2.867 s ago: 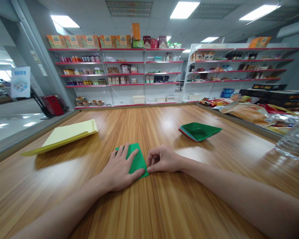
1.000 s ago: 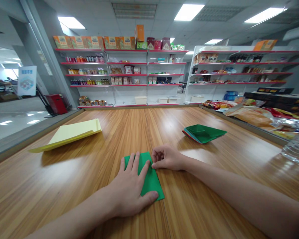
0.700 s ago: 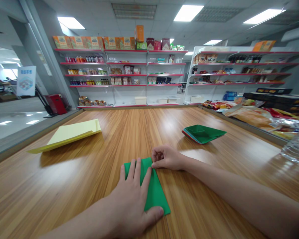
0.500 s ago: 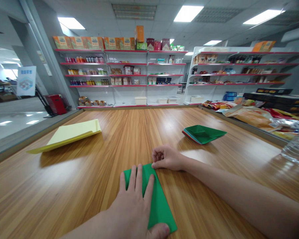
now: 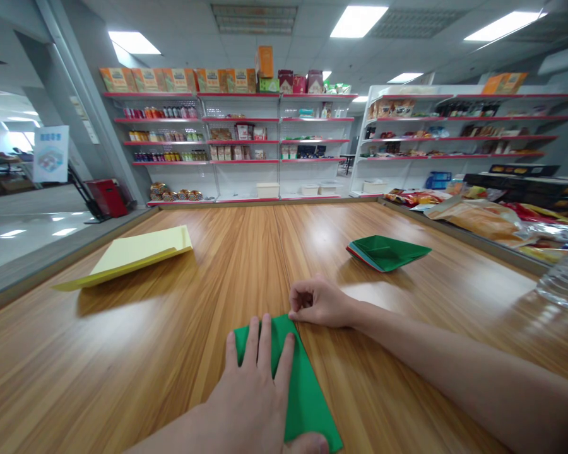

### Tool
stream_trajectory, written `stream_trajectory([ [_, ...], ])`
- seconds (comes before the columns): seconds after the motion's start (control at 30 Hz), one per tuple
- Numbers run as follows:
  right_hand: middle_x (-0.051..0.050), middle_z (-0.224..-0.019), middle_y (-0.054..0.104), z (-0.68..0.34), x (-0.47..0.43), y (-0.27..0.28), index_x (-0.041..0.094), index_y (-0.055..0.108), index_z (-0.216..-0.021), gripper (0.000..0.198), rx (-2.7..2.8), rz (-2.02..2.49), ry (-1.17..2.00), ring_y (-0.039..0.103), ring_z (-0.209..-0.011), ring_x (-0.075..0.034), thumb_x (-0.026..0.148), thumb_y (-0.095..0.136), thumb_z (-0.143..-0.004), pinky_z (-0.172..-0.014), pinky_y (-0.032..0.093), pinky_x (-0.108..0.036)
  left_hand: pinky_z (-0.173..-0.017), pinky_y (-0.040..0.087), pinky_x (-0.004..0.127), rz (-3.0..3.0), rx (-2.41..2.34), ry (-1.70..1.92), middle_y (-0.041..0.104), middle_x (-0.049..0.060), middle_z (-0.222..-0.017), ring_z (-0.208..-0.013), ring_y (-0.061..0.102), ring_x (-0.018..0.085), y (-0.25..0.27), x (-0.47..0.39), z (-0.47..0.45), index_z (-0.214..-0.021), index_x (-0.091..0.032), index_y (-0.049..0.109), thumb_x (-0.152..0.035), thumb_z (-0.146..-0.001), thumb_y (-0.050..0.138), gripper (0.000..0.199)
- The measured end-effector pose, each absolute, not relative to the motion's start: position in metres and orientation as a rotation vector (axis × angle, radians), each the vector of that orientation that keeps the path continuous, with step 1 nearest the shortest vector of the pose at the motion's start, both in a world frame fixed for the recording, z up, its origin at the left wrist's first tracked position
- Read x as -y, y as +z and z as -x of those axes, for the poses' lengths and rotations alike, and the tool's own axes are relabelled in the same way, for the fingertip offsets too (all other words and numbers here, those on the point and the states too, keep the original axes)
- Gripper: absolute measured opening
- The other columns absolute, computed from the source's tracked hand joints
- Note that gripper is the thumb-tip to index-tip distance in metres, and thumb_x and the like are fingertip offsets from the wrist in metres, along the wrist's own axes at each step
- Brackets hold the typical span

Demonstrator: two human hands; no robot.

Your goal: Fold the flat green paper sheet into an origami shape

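Note:
A green sheet of paper [image 5: 307,391] lies on the wooden table in front of me, its right edge running straight like a crease. My left hand [image 5: 255,391] presses flat on it with fingers spread, covering much of its left part. At the paper's far right corner, my right hand [image 5: 319,304] is curled, thumb and finger pinched together on the corner. Beyond my right hand rests a stack of coloured paper [image 5: 390,252], green on top with blue and red edges beneath.
A pale yellow folded paper [image 5: 142,252] lies on the table [image 5: 236,252] at left. Snack bags [image 5: 478,221] and dark boxes [image 5: 525,189] sit along the right side, with a clear plastic bottle [image 5: 565,280] nearer. Stocked shelves [image 5: 246,161] stand behind the table.
The hands and green paper keep nearly the same pose, with the paper's near end shifted slightly to the right and toward me. The view has tilted very slightly.

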State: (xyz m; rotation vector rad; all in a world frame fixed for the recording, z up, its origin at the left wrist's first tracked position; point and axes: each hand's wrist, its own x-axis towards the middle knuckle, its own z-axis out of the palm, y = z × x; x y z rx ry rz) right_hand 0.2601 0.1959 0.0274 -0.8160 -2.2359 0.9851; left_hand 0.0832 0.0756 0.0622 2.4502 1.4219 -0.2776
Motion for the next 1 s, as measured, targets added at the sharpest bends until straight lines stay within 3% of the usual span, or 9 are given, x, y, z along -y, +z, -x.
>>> stream_trajectory([
  [0.27, 0.003, -0.058, 0.054, -0.264, -0.192, 0.029, 0.015, 0.057, -0.067, 0.013, 2.317, 0.773, 1.007, 0.047, -0.051, -0.007, 0.019, 0.069, -0.069, -0.046, 0.036, -0.019, -0.098, 0.006, 0.075, -2.435, -1.438, -0.292, 0.001, 0.026, -0.149, -0.132, -0.008, 0.048, 0.059, -0.075, -0.082, -0.147, -0.012, 0.013, -0.082, -0.070, 0.037, 0.107],
  [0.4, 0.003, -0.059, 0.055, -0.264, -0.188, 0.029, 0.015, 0.057, -0.067, 0.016, 2.283, 0.781, 1.065, 0.048, -0.052, -0.008, 0.023, 0.071, -0.069, -0.047, 0.037, -0.019, -0.100, 0.006, 0.074, -2.467, -1.630, -0.105, 0.006, 0.023, -0.152, -0.135, -0.004, 0.046, 0.049, -0.095, -0.070, -0.148, -0.015, 0.016, -0.083, -0.074, 0.022, 0.100],
  [0.53, 0.004, -0.057, 0.053, -0.262, -0.185, 0.031, 0.014, 0.057, -0.066, 0.017, 2.241, 0.794, 1.102, 0.046, -0.050, -0.007, 0.022, 0.072, -0.068, -0.045, 0.034, -0.018, -0.100, 0.010, 0.073, -2.474, -1.799, 0.020, 0.011, 0.028, -0.150, -0.137, 0.004, 0.046, 0.036, -0.134, -0.050, -0.147, -0.011, 0.021, -0.083, -0.075, 0.017, 0.101],
  [1.0, 0.001, -0.059, 0.058, -0.261, -0.186, 0.026, 0.013, 0.061, -0.069, 0.023, 2.198, 0.816, 1.064, 0.047, -0.051, -0.007, 0.031, 0.075, -0.068, -0.045, 0.035, -0.018, -0.102, 0.011, 0.069, -2.536, -1.889, 0.067, 0.016, 0.027, -0.150, -0.138, 0.009, 0.045, 0.022, -0.159, -0.036, -0.146, -0.013, 0.025, -0.081, -0.077, 0.018, 0.097],
])
